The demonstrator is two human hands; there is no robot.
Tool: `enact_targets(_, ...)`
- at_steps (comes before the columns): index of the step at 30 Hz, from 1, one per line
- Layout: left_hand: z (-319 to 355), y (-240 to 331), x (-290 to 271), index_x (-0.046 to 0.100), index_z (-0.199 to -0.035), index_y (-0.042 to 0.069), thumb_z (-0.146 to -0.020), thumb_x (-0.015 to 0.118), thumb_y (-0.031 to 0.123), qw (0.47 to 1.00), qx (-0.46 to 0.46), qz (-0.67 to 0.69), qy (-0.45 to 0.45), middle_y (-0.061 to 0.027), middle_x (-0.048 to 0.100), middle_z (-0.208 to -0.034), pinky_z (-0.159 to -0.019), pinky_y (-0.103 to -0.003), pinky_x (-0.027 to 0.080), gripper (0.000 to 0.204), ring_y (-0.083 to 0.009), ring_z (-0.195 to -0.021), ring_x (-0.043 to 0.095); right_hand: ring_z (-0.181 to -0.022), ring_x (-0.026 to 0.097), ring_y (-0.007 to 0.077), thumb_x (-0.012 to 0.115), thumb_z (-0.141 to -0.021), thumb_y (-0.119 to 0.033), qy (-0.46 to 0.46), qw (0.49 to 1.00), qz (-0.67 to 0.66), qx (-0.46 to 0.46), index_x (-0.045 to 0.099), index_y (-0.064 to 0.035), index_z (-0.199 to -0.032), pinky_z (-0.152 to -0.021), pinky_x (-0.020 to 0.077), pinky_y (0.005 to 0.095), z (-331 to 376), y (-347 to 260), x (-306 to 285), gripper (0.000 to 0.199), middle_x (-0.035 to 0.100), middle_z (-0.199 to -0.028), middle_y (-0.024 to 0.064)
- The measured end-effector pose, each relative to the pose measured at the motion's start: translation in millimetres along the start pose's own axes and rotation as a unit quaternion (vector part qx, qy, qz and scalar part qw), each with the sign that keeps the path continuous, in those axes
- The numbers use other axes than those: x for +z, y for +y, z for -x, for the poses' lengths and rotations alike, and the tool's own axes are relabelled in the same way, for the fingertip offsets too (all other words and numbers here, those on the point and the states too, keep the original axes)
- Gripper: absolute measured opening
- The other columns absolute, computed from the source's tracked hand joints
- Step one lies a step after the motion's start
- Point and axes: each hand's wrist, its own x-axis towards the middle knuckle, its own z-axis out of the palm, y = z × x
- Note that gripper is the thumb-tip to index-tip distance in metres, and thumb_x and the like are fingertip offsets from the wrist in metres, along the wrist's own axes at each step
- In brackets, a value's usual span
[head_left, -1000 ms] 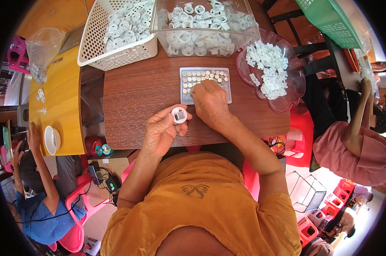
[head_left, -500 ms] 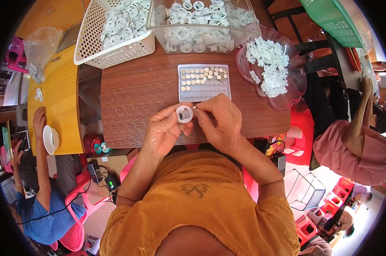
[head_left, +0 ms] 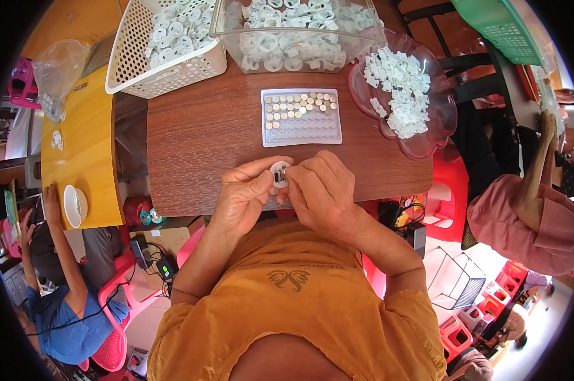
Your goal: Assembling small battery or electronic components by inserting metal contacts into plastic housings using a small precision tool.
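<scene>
- While both hands meet at the near edge of a round wooden table (head_left: 198, 133), the left hand (head_left: 246, 193) pinches a small white ring-shaped part (head_left: 279, 173) between thumb and curled fingers, closed around its left side.
- The right hand (head_left: 325, 190) presses against the same part from the right, its fingers bent tightly inward; whether they grip a second, smaller piece cannot be told, since the knuckles hide the fingertips.
- The white part sits between the two hands, raised just above the table's front edge and close to the person's chest, clad in an orange shirt (head_left: 287, 317).
- Just beyond the hands lies a pale rectangular tray (head_left: 301, 127), its far rows partly filled with small round metal discs (head_left: 296, 105), its near rows bare.
- To the right of the tray stands a clear pink scalloped dish (head_left: 436, 120) heaped with small white pieces (head_left: 398, 92).
- At the table's far edge are a clear plastic tub (head_left: 223, 19) of white ring parts and, left of it, a white perforated basket (head_left: 173, 73) holding more of the same.
- A yellow table (head_left: 84, 152) adjoins on the left, bearing a white bowl (head_left: 75, 206) and a clear plastic bag (head_left: 55, 70).
- A person in a blue top (head_left: 71, 324) sits lower left; another in pink (head_left: 522, 222) sits at right, well apart from the work.
</scene>
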Motion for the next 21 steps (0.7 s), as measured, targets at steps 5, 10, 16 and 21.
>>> enact_targets(5, 2.3, -0.5, -0.7, 0.057, -0.114, -0.008, -0.088, 0.06, 0.015, 1.0, -0.002, -0.018, 0.009, -0.0102, 0.062, -0.101, -0.068, -0.029, 0.046, 0.035, -0.0156, -0.083, 0.057, -0.057, 0.047, 0.0234, 0.067, -0.062, 0.006, -0.028, 1.0, 0.008, 0.006, 0.057, 0.0015, -0.082, -0.048, 0.039, 0.0331, 1.0, -3.8, -2.9, 0.023, 0.049, -0.069, 0.0084)
enact_targets(10, 2.1, -1.9, 0.0, 0.058, -0.113, -0.008, -0.087, 0.061, 0.013, 1.0, -0.002, -0.028, 0.005, -0.0098, 0.062, -0.1, -0.068, -0.027, 0.046, 0.034, -0.0151, -0.082, 0.056, -0.058, 0.042, 0.022, 0.062, -0.061, -0.005, -0.047, 0.998, 0.042, -0.03, 0.051, -0.0004, -0.074, -0.049, 0.0353, 0.0331, 1.8, -5.3, -4.3, 0.018, 0.039, -0.068, 0.0086)
enact_targets(16, 2.6, -1.2, 7.7, 0.059, -0.11, -0.009, -0.086, 0.061, 0.01, 0.997, 0.019, -0.07, 0.016, -0.0088, 0.059, -0.098, -0.069, -0.026, 0.046, 0.031, -0.0151, -0.081, 0.055, -0.058, 0.042, 0.0218, 0.063, -0.06, -0.005, -0.046, 0.997, 0.055, -0.036, 0.047, -0.0028, -0.069, -0.048, 0.0345, 0.0335, 3.7, -7.1, -4.7, 0.019, 0.038, -0.067, 0.0086)
enact_targets(21, 3.5, -4.6, 5.2, 0.059, -0.11, -0.01, -0.085, 0.061, 0.009, 0.997, 0.015, -0.07, 0.025, -0.0083, 0.059, -0.096, -0.069, -0.026, 0.046, 0.031, -0.0152, -0.08, 0.055, -0.054, 0.043, 0.0231, 0.066, -0.065, 0.0, -0.066, 0.997, -0.023, 0.039, 0.054, -0.001, -0.076, -0.046, 0.0358, 0.0341, 4.8, -6.2, -5.5, 0.017, 0.043, -0.064, 0.0079)
